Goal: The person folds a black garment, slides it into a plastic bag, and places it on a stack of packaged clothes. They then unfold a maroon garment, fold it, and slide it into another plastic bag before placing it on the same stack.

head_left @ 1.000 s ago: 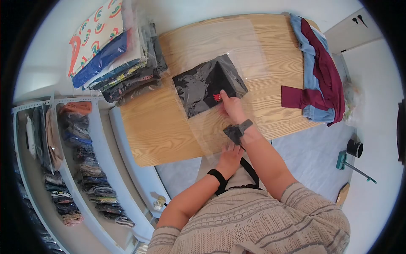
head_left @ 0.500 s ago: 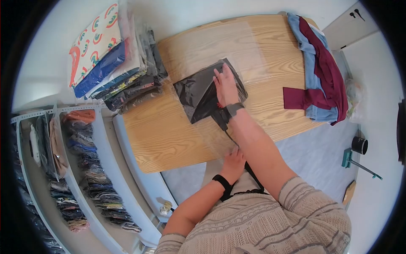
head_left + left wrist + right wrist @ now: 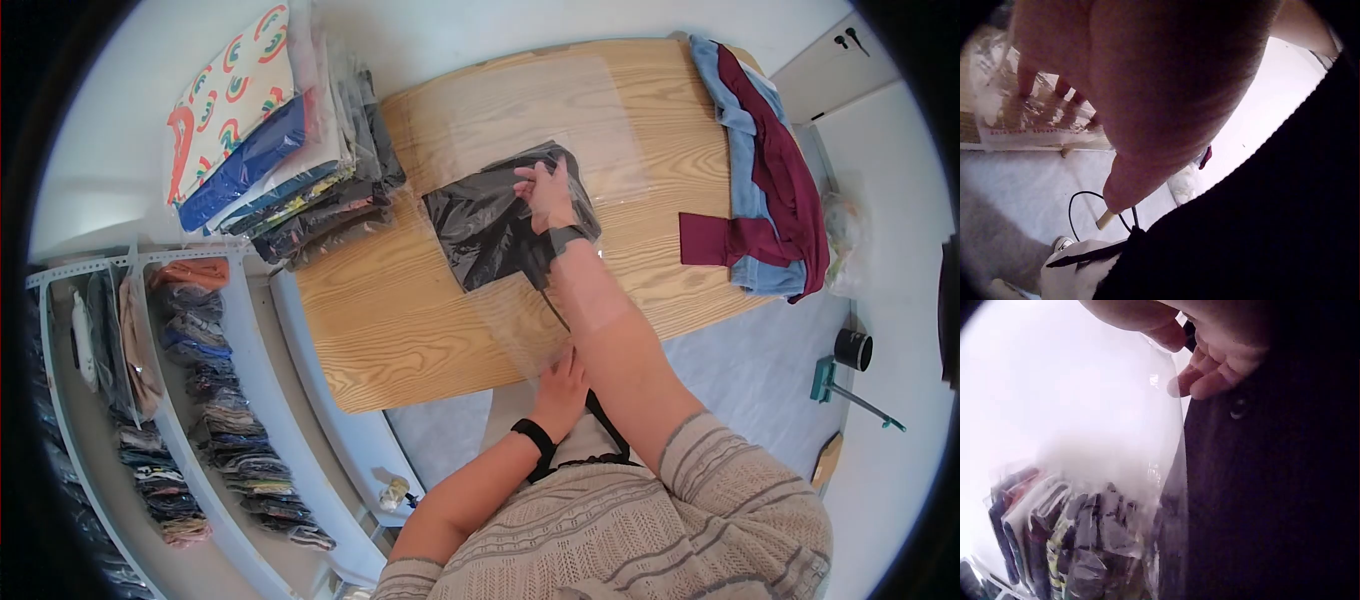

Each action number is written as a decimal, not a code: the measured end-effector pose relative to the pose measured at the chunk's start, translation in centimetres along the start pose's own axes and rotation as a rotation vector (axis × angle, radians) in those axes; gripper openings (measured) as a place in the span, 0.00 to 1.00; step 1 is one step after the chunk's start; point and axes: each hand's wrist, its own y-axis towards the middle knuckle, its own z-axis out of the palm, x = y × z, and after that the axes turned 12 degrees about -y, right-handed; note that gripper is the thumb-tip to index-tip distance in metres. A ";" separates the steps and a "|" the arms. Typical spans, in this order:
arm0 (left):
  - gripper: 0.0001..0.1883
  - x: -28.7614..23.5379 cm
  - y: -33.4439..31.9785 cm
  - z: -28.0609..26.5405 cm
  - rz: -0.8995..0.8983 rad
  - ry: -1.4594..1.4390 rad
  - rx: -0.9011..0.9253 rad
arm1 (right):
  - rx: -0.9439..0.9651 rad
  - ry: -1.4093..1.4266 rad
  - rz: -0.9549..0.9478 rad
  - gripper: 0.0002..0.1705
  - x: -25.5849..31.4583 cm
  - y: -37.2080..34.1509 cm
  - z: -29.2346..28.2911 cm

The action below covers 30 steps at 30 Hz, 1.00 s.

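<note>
A folded black garment lies in a clear plastic bag on the wooden table. My right hand reaches over the garment's far right part, the arm lying along the bag. In the right wrist view, that hand has curled fingers, with a bit of black fabric between thumb and fingers. My left hand rests at the table's front edge on the near end of the bag. The left wrist view shows its fingers extended over the printed plastic, thumb hanging below the edge.
More clear plastic lies flat behind the garment. A stack of bagged clothes stands at the table's left. Maroon and light blue garments lie along the right end. A shelf with bagged clothes stands lower left.
My right hand has moved from the red mark on the garment to its far right part, and the fingers have curled. The black fabric has shifted and creased. My left hand stays near the table edge.
</note>
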 end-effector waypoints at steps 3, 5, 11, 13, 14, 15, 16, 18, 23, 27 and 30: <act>0.21 0.0 0.1 -0.2 0.003 -0.002 -0.015 | -0.019 0.044 0.012 0.38 0.1 -0.3 0.0; 0.20 0.0 0.1 -0.2 0.014 0.001 -0.025 | -0.083 0.042 -0.028 0.36 -0.3 -0.8 0.3; 0.19 0.4 -0.4 0.6 -0.008 -0.008 0.036 | -0.245 -0.216 -0.378 0.28 -3.6 1.2 0.3; 0.19 0.3 -0.5 0.4 0.007 -0.062 0.028 | -0.249 -0.465 -0.582 0.27 -3.0 1.4 0.2; 0.19 0.2 -0.4 0.3 0.006 -0.063 0.029 | -0.249 -0.466 -0.581 0.27 -2.7 1.3 -0.1; 0.19 0.2 -0.3 0.3 -0.009 -0.042 0.057 | -0.188 -0.363 -0.405 0.32 -0.6 -0.2 0.3; 0.20 0.2 -0.3 0.4 -0.025 -0.020 0.085 | -0.128 -0.258 -0.229 0.39 0.2 -0.6 0.2; 0.20 0.3 -0.3 0.4 -0.009 0.001 0.068 | -0.123 -0.146 -0.184 0.43 0.5 -0.3 -0.2; 0.21 0.0 -0.1 0.5 -0.025 0.026 0.094 | -0.067 0.191 -0.120 0.48 0.6 0.0 -1.0; 0.20 -0.1 0.0 0.2 -0.052 0.073 0.173 | -0.117 -0.228 -0.320 0.43 -2.9 -2.4 -1.6; 0.20 0.6 0.0 1.5 -0.082 -0.058 0.181 | -0.204 -1.137 -0.823 0.38 -3.8 -9.0 -3.3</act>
